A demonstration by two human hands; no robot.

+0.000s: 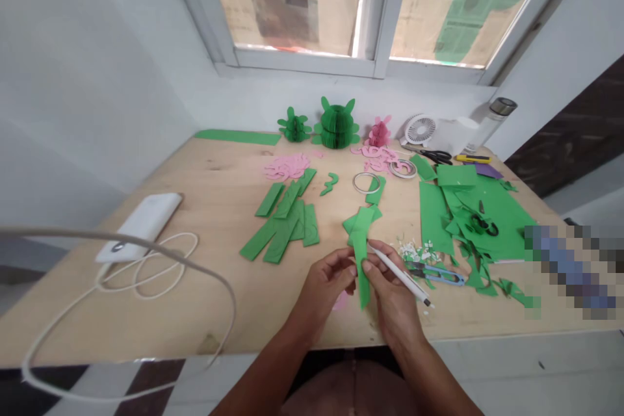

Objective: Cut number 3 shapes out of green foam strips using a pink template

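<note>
A long green paper strip (361, 234) is held upright between both hands near the table's front edge. My left hand (324, 283) pinches its left side with closed fingers. My right hand (391, 289) grips its right side and also holds a white pen (400, 273), which slants across the hand. Just beyond, more green pieces (351, 226) lie on the table. Several green strips (277, 234) are piled to the left, below a heap of pink cutouts (287, 166). A curvy green cutout (330, 184) lies between the strips and a tape ring (366, 183).
On the wooden table (214, 208), a white power bank (141, 227) and looping cable are at left. Green sheets (507, 221), scraps, blue snips (441, 274) and black scissors (436, 156) are at right. Paper figures (337, 123), a fan (420, 130) and a bottle (494, 120) stand behind.
</note>
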